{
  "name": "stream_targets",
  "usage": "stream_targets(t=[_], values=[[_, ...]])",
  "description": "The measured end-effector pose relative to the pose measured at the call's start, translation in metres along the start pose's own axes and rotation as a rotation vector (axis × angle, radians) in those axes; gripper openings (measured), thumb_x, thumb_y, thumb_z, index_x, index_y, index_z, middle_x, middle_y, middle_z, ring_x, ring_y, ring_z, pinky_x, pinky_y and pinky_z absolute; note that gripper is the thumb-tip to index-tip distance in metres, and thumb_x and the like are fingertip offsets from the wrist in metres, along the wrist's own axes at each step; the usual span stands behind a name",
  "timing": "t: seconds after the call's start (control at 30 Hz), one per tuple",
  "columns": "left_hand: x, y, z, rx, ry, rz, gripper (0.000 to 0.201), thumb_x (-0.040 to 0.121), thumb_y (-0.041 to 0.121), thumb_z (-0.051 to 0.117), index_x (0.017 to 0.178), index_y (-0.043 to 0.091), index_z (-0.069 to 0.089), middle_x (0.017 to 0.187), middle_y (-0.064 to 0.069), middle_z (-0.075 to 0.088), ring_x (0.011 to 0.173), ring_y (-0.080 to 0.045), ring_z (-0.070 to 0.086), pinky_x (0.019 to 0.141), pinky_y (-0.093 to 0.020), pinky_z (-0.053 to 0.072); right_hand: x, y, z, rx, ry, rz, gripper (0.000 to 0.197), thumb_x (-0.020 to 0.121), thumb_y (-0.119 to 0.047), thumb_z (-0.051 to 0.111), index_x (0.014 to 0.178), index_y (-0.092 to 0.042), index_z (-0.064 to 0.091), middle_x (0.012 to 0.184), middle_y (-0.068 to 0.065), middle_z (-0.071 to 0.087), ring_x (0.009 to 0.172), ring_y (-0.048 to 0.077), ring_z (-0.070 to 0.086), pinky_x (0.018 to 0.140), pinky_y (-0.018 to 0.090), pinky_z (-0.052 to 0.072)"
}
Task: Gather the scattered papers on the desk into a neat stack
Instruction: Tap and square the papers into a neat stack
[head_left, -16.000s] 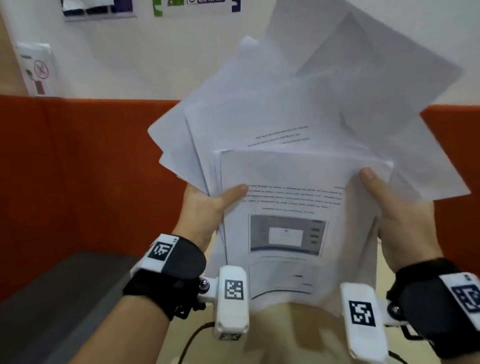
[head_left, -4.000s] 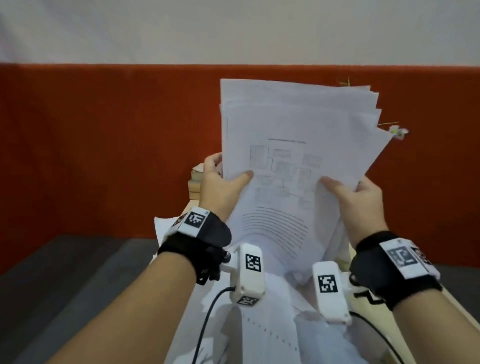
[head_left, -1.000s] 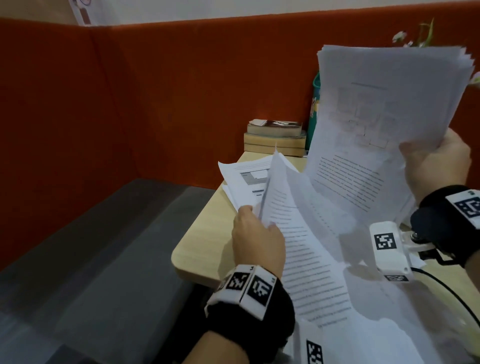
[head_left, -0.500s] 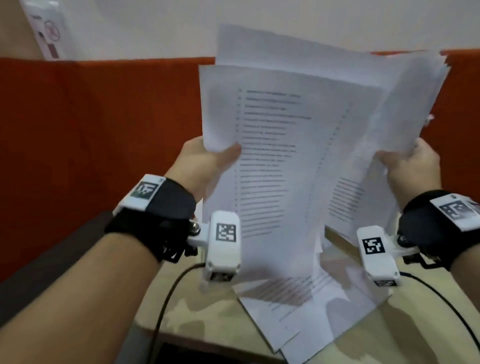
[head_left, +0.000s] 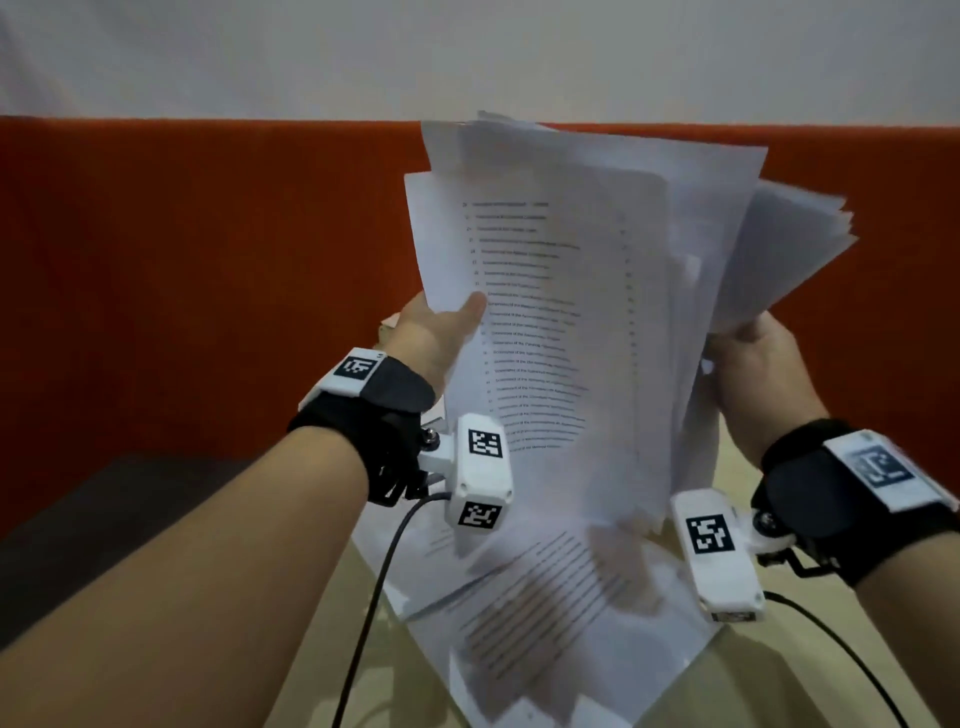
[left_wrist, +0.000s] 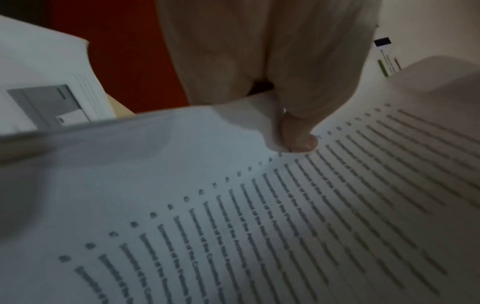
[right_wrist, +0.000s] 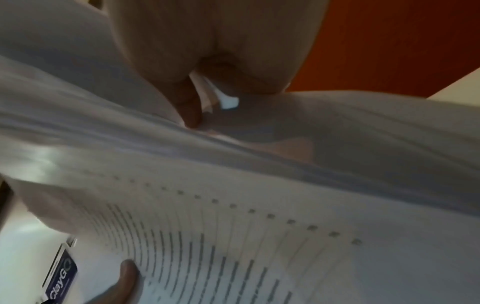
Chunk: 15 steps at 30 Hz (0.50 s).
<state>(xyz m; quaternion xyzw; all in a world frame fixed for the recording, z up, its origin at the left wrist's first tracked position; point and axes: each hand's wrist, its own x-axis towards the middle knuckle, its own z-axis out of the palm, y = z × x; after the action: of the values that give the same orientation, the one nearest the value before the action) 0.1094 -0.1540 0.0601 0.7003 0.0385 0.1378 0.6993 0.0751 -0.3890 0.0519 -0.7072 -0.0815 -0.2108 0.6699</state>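
From the head camera, the left hand (head_left: 434, 332) pinches the left edge of a printed list page (head_left: 545, 338), thumb on its face, while the right hand (head_left: 756, 369) grips the right side of the held sheaf of papers (head_left: 727, 249), raised upright and fanned unevenly above the wooden desk (head_left: 810, 670). More loose sheets (head_left: 550, 613) lie flat on the desk below, in front of the orange partition (head_left: 208, 260). At the left wrist, the thumb (left_wrist: 298, 135) presses the numbered list page (left_wrist: 259, 205); another printout (left_wrist: 52, 82) shows behind. At the right wrist, curled fingers (right_wrist: 192, 107) clamp the sheaf's layered edges (right_wrist: 259, 154), the left thumb (right_wrist: 127, 275) visible below.
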Motion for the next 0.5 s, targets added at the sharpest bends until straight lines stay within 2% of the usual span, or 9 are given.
stream_targets(t=[0.07, 0.1, 0.13, 0.2, 0.27, 0.33, 0.4, 0.47, 0.5], values=[[-0.008, 0.008, 0.004, 0.023, 0.028, 0.071, 0.056, 0.08, 0.036, 0.066, 0.13, 0.014, 0.057, 0.123, -0.005, 0.069, 0.113, -0.031, 0.064, 0.102, -0.048, 0.048, 0.001, 0.003, 0.006, 0.051, 0.041, 0.003, 0.03, 0.092, -0.007, 0.054, 0.117, -0.019, 0.064, 0.108, -0.004, 0.069, 0.105, 0.022, 0.062, 0.092, 0.041, 0.049], [-0.011, 0.014, 0.006, 0.033, 0.08, 0.12, 0.052, 0.082, 0.032, 0.066, 0.129, 0.011, 0.056, 0.123, -0.007, 0.068, 0.112, -0.031, 0.064, 0.1, -0.047, 0.05, 0.002, 0.001, 0.01, 0.076, 0.062, -0.006, 0.03, 0.093, -0.018, 0.055, 0.123, -0.021, 0.062, 0.111, -0.006, 0.068, 0.107, 0.02, 0.061, 0.092, 0.038, 0.047], [-0.016, 0.022, 0.008, 0.038, 0.139, 0.168, 0.046, 0.086, 0.025, 0.065, 0.128, 0.008, 0.055, 0.123, -0.009, 0.067, 0.11, -0.03, 0.064, 0.098, -0.043, 0.051, 0.002, -0.003, 0.014, 0.105, 0.067, -0.016, 0.038, 0.094, -0.037, 0.056, 0.13, -0.025, 0.057, 0.12, -0.008, 0.065, 0.113, 0.017, 0.059, 0.097, 0.038, 0.044], [-0.017, 0.034, 0.013, 0.054, 0.295, 0.247, 0.036, 0.091, 0.015, 0.061, 0.124, 0.006, 0.052, 0.118, -0.009, 0.065, 0.1, -0.025, 0.062, 0.081, -0.028, 0.053, 0.004, -0.009, 0.021, 0.165, 0.023, -0.081, 0.079, 0.08, -0.076, 0.045, 0.143, -0.03, 0.044, 0.14, -0.01, 0.055, 0.129, 0.013, 0.052, 0.109, 0.045, 0.038], [-0.016, 0.041, 0.019, 0.023, 0.379, 0.275, 0.034, 0.092, 0.012, 0.059, 0.123, 0.006, 0.048, 0.113, -0.008, 0.063, 0.087, -0.018, 0.055, 0.059, -0.016, 0.044, -0.002, -0.013, 0.027, 0.16, -0.066, -0.209, 0.098, 0.066, -0.088, 0.04, 0.145, -0.03, 0.035, 0.139, -0.012, 0.054, 0.125, 0.006, 0.056, 0.106, 0.043, 0.044], [-0.016, 0.039, 0.023, 0.007, 0.411, 0.245, 0.028, 0.091, 0.011, 0.059, 0.116, 0.009, 0.045, 0.117, -0.01, 0.063, 0.084, -0.016, 0.051, 0.057, -0.016, 0.036, -0.011, -0.01, 0.032, 0.052, -0.127, -0.263, 0.122, 0.051, -0.091, 0.051, 0.149, -0.025, 0.02, 0.14, -0.01, 0.05, 0.122, 0.002, 0.056, 0.103, 0.037, 0.048], [-0.017, 0.027, 0.026, 0.021, 0.403, 0.187, 0.025, 0.091, 0.011, 0.058, 0.111, 0.011, 0.043, 0.12, -0.012, 0.064, 0.085, -0.019, 0.051, 0.062, -0.018, 0.033, -0.022, 0.002, 0.035, -0.074, -0.201, -0.226, 0.127, 0.048, -0.083, 0.067, 0.148, -0.036, 0.006, 0.148, -0.008, 0.041, 0.131, 0.005, 0.048, 0.109, 0.039, 0.042], [-0.021, 0.016, 0.029, 0.042, 0.367, 0.135, 0.03, 0.092, 0.014, 0.058, 0.121, 0.007, 0.052, 0.122, -0.012, 0.066, 0.092, -0.022, 0.058, 0.071, -0.021, 0.037, -0.028, 0.014, 0.036, -0.222, -0.218, -0.197, 0.116, 0.061, -0.056, 0.082, 0.146, -0.043, 0.004, 0.151, -0.008, 0.037, 0.135, 0.008, 0.043, 0.112, 0.037, 0.037], [-0.024, 0.012, 0.029, 0.048, 0.337, 0.133, 0.03, 0.093, 0.014, 0.058, 0.122, 0.006, 0.056, 0.121, -0.012, 0.067, 0.097, -0.024, 0.061, 0.074, -0.022, 0.039, -0.027, 0.019, 0.036, -0.272, -0.168, -0.193, 0.105, 0.071, -0.038, 0.082, 0.148, -0.037, 0.01, 0.147, -0.007, 0.042, 0.131, 0.009, 0.046, 0.11, 0.033, 0.039]])
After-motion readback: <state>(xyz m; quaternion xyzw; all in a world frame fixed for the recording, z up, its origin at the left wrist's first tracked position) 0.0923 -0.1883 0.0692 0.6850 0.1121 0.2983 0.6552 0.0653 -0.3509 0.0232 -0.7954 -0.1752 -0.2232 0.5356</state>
